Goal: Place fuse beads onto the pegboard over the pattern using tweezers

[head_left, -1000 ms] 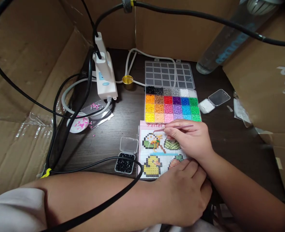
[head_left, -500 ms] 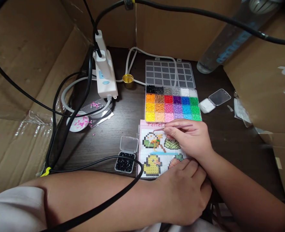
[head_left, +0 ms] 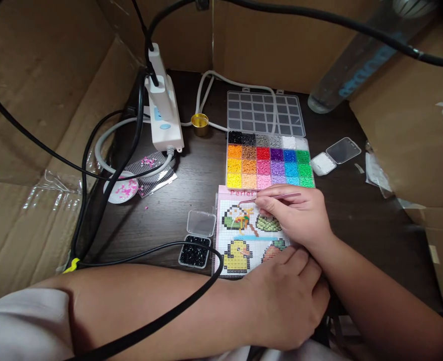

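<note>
My right hand (head_left: 294, 213) is closed around a pair of thin pinkish tweezers (head_left: 281, 196), their tip on the upper left picture of the Perler bead pattern board (head_left: 227, 246). Black outlines and green, yellow and orange pictures show on the gridded board, including a yellow duck (head_left: 237, 255). My left hand (head_left: 287, 298) lies over the board's lower right corner, fingers bent and pressed together; their tips and anything under them are hidden. Just above the board stands an open bead box (head_left: 264, 155) with many coloured compartments. Left of the board is a small open box of black beads (head_left: 194, 252).
A small box of white beads (head_left: 323, 164) stands open at the right. A gold cup (head_left: 200, 125), a white power strip (head_left: 165, 120) and a round dish with pink beads (head_left: 122, 189) are left. A black cable (head_left: 191, 301) crosses my left forearm; cardboard walls (head_left: 259, 50) surround the table.
The view has shifted very slightly. Both hands and the tweezers stay practically in place over the board.
</note>
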The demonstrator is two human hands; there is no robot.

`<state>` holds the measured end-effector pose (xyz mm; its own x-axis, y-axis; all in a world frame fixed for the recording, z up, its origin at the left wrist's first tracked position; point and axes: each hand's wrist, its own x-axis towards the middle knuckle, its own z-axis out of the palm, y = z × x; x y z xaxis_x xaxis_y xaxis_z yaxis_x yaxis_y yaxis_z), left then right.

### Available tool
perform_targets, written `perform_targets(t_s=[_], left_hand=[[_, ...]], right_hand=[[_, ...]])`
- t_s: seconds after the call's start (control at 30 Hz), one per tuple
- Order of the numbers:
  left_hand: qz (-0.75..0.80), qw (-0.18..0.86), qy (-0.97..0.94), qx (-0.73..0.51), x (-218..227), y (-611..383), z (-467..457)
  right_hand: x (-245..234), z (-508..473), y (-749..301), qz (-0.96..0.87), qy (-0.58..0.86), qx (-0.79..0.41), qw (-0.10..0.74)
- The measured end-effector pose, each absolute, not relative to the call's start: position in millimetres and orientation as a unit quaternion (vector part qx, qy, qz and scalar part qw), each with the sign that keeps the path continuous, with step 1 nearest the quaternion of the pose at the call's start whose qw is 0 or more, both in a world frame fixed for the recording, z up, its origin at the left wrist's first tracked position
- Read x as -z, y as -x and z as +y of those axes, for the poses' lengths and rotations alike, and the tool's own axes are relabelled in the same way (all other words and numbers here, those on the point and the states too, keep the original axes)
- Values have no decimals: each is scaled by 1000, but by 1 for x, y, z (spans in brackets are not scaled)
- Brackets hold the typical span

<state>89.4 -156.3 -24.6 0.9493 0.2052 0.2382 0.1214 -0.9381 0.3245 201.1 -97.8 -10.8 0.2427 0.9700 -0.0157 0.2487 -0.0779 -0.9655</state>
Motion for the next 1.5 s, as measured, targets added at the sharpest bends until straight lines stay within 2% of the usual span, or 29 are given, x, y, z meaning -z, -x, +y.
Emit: perform_targets(t_s=[0.93, 1.1, 1.3, 1.5], left_hand=[[85, 152, -975, -140, 24, -88, -155], [84, 148, -977, -130, 21, -87, -155], [105, 147, -977, -114, 24, -88, -158], [114, 129, -976, -134, 42, -91, -161]], right_hand=[[10, -106, -210, -552, 600, -369, 446], [12, -105, -220, -499, 595, -394, 492], [13, -92, -261, -349, 550, -372, 661], [17, -83, -274, -325, 573, -322, 680]])
